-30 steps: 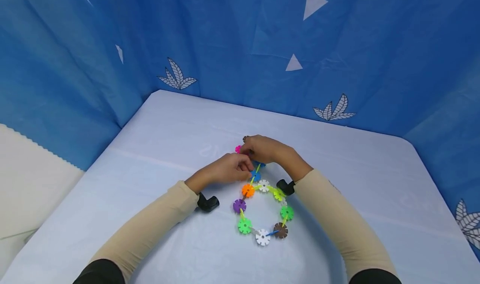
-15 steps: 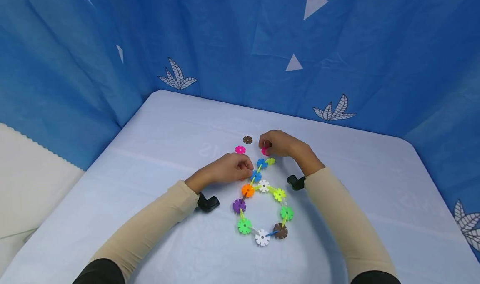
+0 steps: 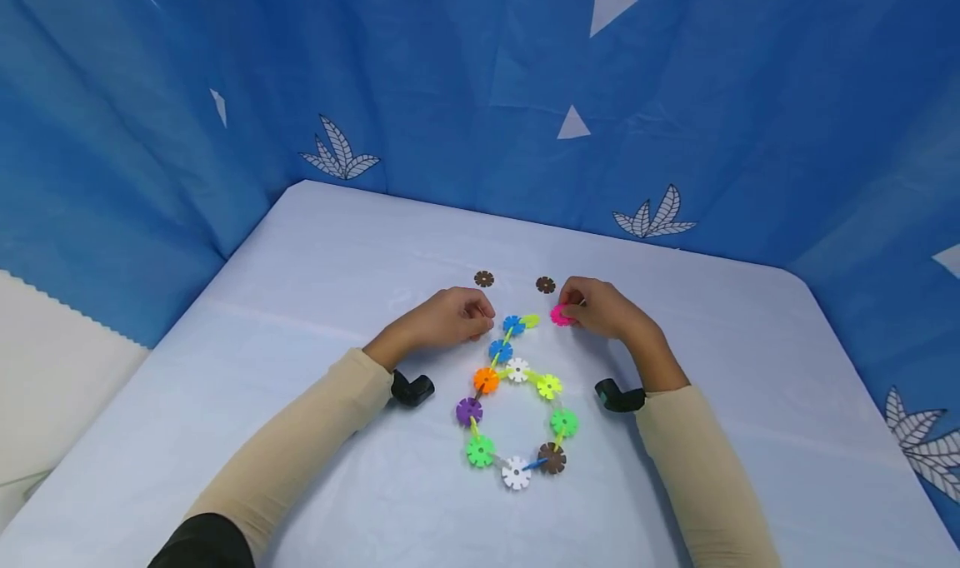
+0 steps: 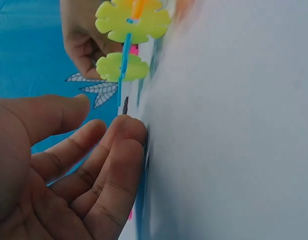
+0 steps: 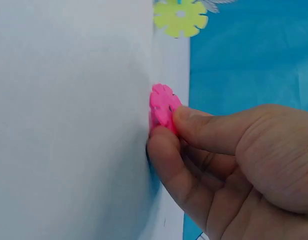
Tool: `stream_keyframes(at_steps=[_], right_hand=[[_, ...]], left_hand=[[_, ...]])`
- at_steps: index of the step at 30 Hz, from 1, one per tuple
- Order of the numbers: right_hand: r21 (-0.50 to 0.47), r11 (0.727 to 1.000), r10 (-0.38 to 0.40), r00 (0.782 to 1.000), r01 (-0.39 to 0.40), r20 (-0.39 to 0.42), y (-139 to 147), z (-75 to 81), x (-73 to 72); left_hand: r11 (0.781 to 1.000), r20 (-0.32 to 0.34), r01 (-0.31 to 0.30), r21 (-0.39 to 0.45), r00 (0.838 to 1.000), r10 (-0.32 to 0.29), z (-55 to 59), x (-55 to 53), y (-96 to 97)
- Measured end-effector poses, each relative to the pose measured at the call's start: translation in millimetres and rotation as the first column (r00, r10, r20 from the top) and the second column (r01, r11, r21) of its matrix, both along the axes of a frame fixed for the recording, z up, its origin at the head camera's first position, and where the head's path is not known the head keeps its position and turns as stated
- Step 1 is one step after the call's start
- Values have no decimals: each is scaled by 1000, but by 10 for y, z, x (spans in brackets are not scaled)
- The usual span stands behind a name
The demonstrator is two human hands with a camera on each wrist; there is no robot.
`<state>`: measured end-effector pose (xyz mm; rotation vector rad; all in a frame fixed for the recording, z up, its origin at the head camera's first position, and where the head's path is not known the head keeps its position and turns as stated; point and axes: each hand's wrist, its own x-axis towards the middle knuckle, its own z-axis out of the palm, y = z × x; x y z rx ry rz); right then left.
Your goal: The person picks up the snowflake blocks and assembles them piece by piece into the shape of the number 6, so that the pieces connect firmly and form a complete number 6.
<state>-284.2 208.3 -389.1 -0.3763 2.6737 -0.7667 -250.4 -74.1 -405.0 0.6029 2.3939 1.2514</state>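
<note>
In the head view, my right hand [image 3: 600, 308] pinches a pink notched disc [image 5: 164, 105] between thumb and fingers, low over the table. My left hand [image 3: 450, 316] holds nothing; its fingers are loosely bent beside the upper blue disc [image 3: 513, 326]. Between the hands runs a chain of linked notched discs, with a loop that includes an orange disc [image 3: 486, 381], a purple disc [image 3: 469, 411] and a white disc [image 3: 516, 473]. From the orange disc a tail of two blue discs leads up to a yellow-green disc [image 3: 530, 321]. That yellow-green end lies closest to the pink disc.
Two loose brown discs, a left one [image 3: 483, 278] and a right one [image 3: 545, 285], lie beyond the hands. All of it rests on a white-covered table [image 3: 360, 243], backed by a blue curtain [image 3: 465, 68]. Black wrist mounts, such as the left one [image 3: 412, 390], hang by both forearms.
My right hand has moved right and toward me with the pink disc, uncovering a brown disc. My left hand has shifted away from the lower blue disc and now covers where another pink disc lay.
</note>
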Motion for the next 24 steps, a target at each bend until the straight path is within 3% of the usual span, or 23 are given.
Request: stream_keyframes(at_steps=[3, 9, 15, 24], right_hand=[[-121, 992, -43, 998, 48, 39, 19, -40, 41], [-299, 949, -68, 992, 98, 109, -6, -93, 102], [-380, 919, -53, 987, 109, 155, -75, -160, 109], [-405, 889, -144, 970, 214, 196, -103, -217, 90]], left_hand=[[1000, -6, 5, 9, 1000, -4, 11, -34, 0], [999, -30, 39, 22, 999, -39, -10, -93, 49], [998, -36, 56, 26, 998, -55, -45, -116, 88], [998, -29, 54, 14, 998, -54, -69, -112, 123]])
